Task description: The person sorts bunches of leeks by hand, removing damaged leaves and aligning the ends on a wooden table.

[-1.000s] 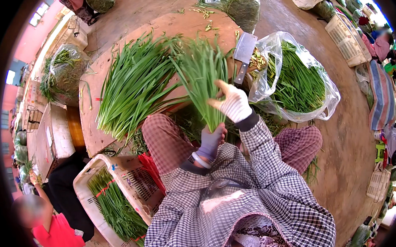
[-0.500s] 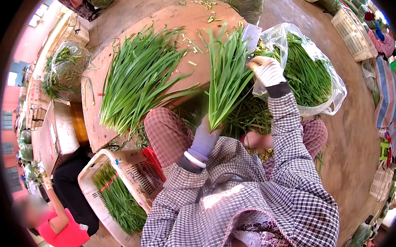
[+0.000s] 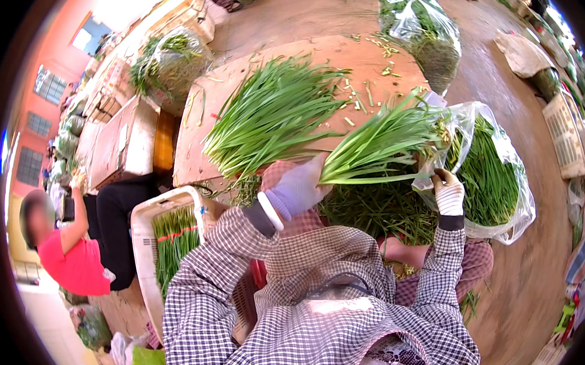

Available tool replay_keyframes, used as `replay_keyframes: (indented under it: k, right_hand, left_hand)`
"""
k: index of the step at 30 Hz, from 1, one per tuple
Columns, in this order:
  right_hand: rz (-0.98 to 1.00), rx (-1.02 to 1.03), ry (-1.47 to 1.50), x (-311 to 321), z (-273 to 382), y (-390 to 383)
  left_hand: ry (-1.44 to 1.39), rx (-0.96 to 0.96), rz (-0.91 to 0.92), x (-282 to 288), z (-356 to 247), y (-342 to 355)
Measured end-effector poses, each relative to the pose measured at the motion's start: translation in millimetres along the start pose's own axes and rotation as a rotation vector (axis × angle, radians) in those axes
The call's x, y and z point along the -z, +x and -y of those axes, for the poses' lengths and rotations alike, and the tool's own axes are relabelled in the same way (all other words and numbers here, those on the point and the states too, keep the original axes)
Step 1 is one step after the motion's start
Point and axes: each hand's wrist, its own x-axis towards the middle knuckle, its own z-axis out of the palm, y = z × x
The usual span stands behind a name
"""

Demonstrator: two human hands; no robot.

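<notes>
My left hand (image 3: 300,190), in a lavender knit glove, is closed round one end of a bunch of green chives (image 3: 379,144). The bunch points away to the upper right, its leaves fanned out over the board's near right edge. A single long leaf stands out along its near side, reaching my right hand (image 3: 447,191), whose fingertips in a white glove look pinched on its tip. Right beside that hand is a clear plastic bag (image 3: 525,204) full of chives. Left of the bunch, a larger pile of chives (image 3: 269,113) lies on the board (image 3: 193,145).
Cut scraps (image 3: 384,46) litter the board's far part. Loose greens (image 3: 383,209) lie between my legs. At my left stands a white crate (image 3: 141,244) with tied chives. A co-worker in a red shirt (image 3: 74,258) sits further left. Another filled bag (image 3: 435,55) stands beyond the board.
My view has turned, shifting the scene. The bunch has swung from upright to leaning right. My right hand has come down from beside its leaves to the bag's near edge, by one leaf's tip.
</notes>
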Motion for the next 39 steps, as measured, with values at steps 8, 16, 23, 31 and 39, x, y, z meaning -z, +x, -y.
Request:
replay_keyframes:
  k: [8,16,23,31,39]
  right_hand:
    - [0.103,-0.045,0.159,-29,50,-1]
    - [0.484,0.395,0.367,-112,174,-43]
    - [0.661,0.529,0.357,-164,255,-12]
    - [0.792,0.629,0.388,-219,283,-8]
    - [0.681,0.7,0.191,-261,263,0]
  left_hand:
    - [0.104,0.17,-0.04,69,26,11]
    - [0.643,0.556,0.031,94,169,-26]
    - [0.58,0.588,0.075,92,175,-32]
    - [0.516,0.546,0.002,92,173,-37]
    - [0.417,0.387,-0.129,96,158,-66]
